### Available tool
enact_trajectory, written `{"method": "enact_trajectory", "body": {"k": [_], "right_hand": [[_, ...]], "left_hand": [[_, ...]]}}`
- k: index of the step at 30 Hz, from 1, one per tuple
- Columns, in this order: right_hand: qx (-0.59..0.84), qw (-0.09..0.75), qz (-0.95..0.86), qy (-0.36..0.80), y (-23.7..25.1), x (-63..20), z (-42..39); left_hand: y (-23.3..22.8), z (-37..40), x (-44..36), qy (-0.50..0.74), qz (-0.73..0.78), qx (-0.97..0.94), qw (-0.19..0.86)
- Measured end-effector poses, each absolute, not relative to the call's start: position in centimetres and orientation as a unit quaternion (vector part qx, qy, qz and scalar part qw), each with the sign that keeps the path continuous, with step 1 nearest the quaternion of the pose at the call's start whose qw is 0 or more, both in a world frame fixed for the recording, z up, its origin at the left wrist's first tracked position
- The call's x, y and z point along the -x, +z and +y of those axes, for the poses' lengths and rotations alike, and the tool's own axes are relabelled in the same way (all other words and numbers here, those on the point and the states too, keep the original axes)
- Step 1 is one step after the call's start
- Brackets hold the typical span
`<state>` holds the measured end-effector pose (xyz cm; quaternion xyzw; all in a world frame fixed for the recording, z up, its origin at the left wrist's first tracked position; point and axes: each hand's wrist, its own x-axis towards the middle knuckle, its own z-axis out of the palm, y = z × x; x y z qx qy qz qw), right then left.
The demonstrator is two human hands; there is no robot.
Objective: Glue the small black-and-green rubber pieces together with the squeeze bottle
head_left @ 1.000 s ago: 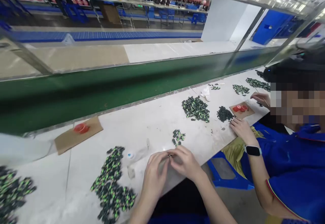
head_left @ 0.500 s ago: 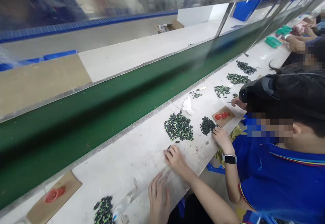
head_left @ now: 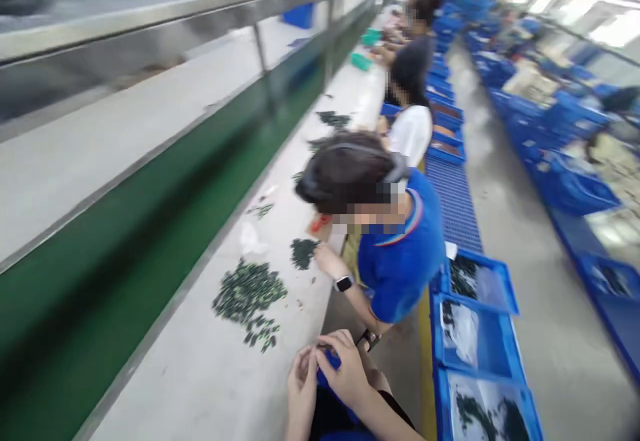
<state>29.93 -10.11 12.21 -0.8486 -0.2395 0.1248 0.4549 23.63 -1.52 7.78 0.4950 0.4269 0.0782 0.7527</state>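
My left hand (head_left: 303, 382) and my right hand (head_left: 345, 369) meet just off the near edge of the white table (head_left: 200, 367). Their fingertips are pinched together. Anything between them is too small and blurred to make out. Beyond my hands lies a large pile of small dark pieces with green marks (head_left: 247, 291), its near end spread out in loose pieces. A smaller pile of dark pieces (head_left: 303, 253) sits farther along, touched by the hand of a co-worker (head_left: 330, 264) wearing a watch.
A green conveyor belt (head_left: 150, 234) runs along the table's far side under a metal rail. Crumpled white tissue (head_left: 253, 239) lies behind the large pile. Blue trays (head_left: 480, 354) with dark pieces and plastic bags stand on the right. Other people sit farther along the table.
My view has swung right, bringing the aisle and trays in. My hands, apart over the table before, have come together at its edge. Some pieces now lie spread at the large pile's near end.
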Motion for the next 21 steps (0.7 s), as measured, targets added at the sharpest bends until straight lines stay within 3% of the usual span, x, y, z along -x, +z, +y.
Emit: {"method": "enact_trajectory", "body": {"k": [8, 15, 21], "right_hand": [[0.856, 0.516, 0.001, 0.024, 18.6, -30.2, -25.4], [0.886, 0.411, 0.134, -0.168, 20.2, -25.0, -42.4], [0.865, 0.362, 0.288, -0.196, 19.5, -19.0, -48.9]], "left_hand": [[14.5, -13.4, -30.7, -0.119, 0.18, -0.623, 0.752], [18.5, -31.7, -32.9, -0.366, 0.051, -0.59, 0.718], [18.5, -43.7, -31.4, -0.57, 0.062, -0.539, 0.617]]}}
